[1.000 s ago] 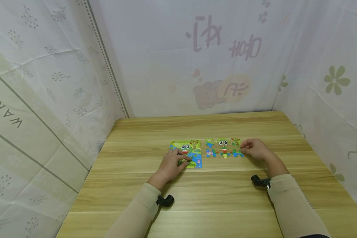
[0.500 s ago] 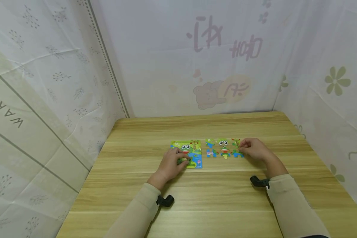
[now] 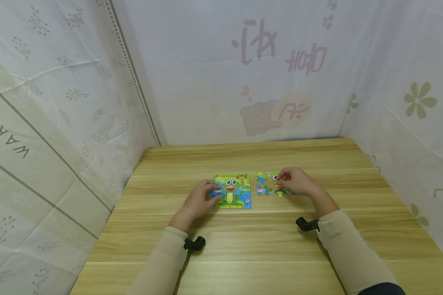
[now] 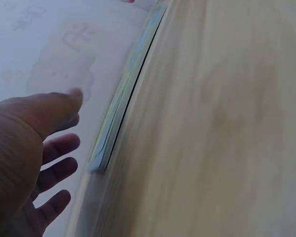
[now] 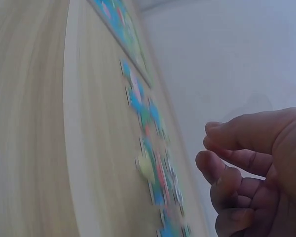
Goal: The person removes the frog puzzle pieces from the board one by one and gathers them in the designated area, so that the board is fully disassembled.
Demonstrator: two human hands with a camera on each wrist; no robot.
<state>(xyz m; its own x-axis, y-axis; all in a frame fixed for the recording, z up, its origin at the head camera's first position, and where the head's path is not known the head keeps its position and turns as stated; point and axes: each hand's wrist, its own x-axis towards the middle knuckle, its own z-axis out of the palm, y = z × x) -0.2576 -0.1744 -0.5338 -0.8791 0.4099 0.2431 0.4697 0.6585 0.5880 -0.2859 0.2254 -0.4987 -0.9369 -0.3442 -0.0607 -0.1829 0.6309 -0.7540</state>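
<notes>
My left hand [image 3: 197, 200] rests relaxed at the left edge of the square green frog puzzle board [image 3: 231, 191], fingertips touching it to steady it. My right hand [image 3: 297, 182] hovers with curled fingers over the loose blue-and-green puzzle pieces [image 3: 267, 184] just right of the board; whether it pinches 1 I cannot tell. Best to grip lightly and lift straight. The board appears to hold only its frog picture.

Wooden table [image 3: 243, 246]; printed white fabric walls [image 3: 206, 73] around
</notes>
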